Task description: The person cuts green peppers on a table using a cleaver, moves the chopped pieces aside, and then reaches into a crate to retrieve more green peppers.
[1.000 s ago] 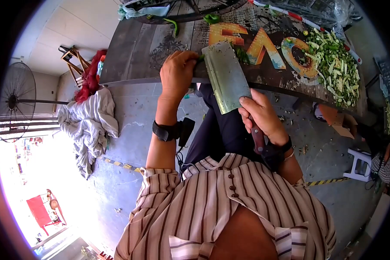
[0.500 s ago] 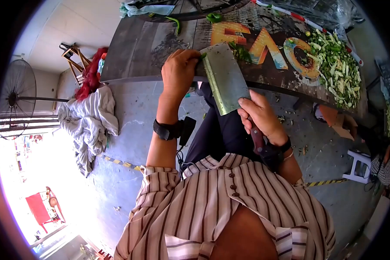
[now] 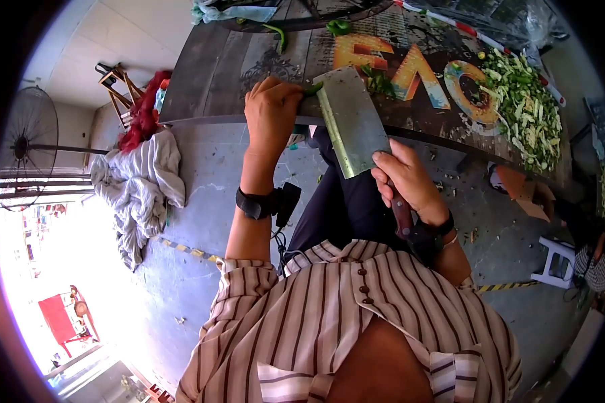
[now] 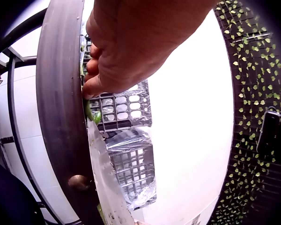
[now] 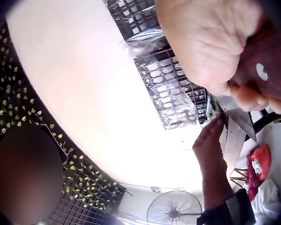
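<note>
The left hand [image 3: 271, 115] pinches a green pepper [image 3: 312, 88] at the table's near edge; in the left wrist view the pepper [image 4: 92, 112] pokes out below the fingertips. The right hand [image 3: 412, 183] grips the brown handle [image 3: 401, 216] of a wide cleaver [image 3: 351, 121], whose blade slants up and left with its far corner beside the pepper. In the right wrist view, the handle [image 5: 268, 70] lies in the curled fingers and the blade [image 5: 239, 119] reaches toward the left hand [image 5: 211, 161]. Green pieces [image 3: 378, 82] lie just beyond the blade.
On the dark table [image 3: 208, 74], a heap of chopped green pieces [image 3: 528, 111] lies at the right. Whole peppers [image 3: 339, 27] rest near the far edge, by a round black frame. A white stool [image 3: 554, 262] and a fan [image 3: 23, 144] stand on either side.
The table and room have shifted slightly right in the head view. More of the green pepper shows past the left fingertips. Both hands keep their holds.
</note>
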The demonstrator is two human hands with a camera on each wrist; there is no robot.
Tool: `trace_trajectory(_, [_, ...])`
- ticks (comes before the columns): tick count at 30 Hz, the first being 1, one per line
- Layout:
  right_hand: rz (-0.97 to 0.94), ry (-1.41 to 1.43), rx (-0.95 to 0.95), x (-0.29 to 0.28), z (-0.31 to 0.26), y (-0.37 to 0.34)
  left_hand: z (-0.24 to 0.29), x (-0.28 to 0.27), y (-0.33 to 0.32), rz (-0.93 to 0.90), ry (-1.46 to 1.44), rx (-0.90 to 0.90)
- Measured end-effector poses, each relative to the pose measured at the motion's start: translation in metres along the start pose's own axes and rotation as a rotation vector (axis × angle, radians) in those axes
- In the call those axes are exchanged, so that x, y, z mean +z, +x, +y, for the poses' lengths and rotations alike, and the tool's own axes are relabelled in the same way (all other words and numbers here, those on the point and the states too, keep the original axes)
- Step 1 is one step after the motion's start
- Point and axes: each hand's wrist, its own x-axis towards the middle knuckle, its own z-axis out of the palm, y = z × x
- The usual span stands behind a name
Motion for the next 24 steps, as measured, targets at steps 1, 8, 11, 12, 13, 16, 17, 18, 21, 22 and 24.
trace_trajectory(1, [-0.010,0.003,0.000,-0.0001,0.0000,0.0002,0.0009,-0.0010,0.0000,0.010,0.009,0.020])
trace_trajectory(8, [-0.031,0.037,0.037,0.0040,-0.0015,-0.0005,-0.0013,0.0010,-0.0011,0.035,0.021,0.038])
trace_trajectory(11, [-0.045,0.022,0.030,0.0025,0.0004,0.0006,-0.0015,0.0013,-0.0017,0.039,0.028,0.033])
trace_trajectory(12, [-0.046,0.022,0.029,0.0028,-0.0001,0.0007,-0.0018,0.0014,-0.0019,0.039,0.029,0.033])
trace_trajectory(13, [-0.041,0.019,0.029,0.0033,-0.0013,0.0006,-0.0023,0.0019,-0.0019,0.045,0.023,0.034])
trace_trajectory(16, [-0.041,0.025,0.031,0.0067,-0.0054,0.0000,-0.0020,0.0021,-0.0018,0.047,0.020,0.032])
trace_trajectory(17, [-0.050,0.032,0.035,0.0074,-0.0063,0.0001,-0.0018,0.0021,-0.0017,0.043,0.024,0.027])
trace_trajectory(18, [-0.050,0.032,0.034,0.0070,-0.0049,0.0006,-0.0016,0.0020,-0.0017,0.044,0.024,0.027])
trace_trajectory(21, [-0.063,0.019,0.013,0.0061,-0.0015,0.0027,-0.0018,0.0015,-0.0021,0.046,0.025,0.021])
trace_trajectory(22, [-0.062,0.020,0.017,0.0062,-0.0016,0.0027,-0.0020,0.0018,-0.0022,0.044,0.015,0.017])
trace_trajectory(24, [-0.059,0.023,0.020,0.0061,-0.0020,0.0028,-0.0017,0.0019,-0.0022,0.042,0.006,0.014])
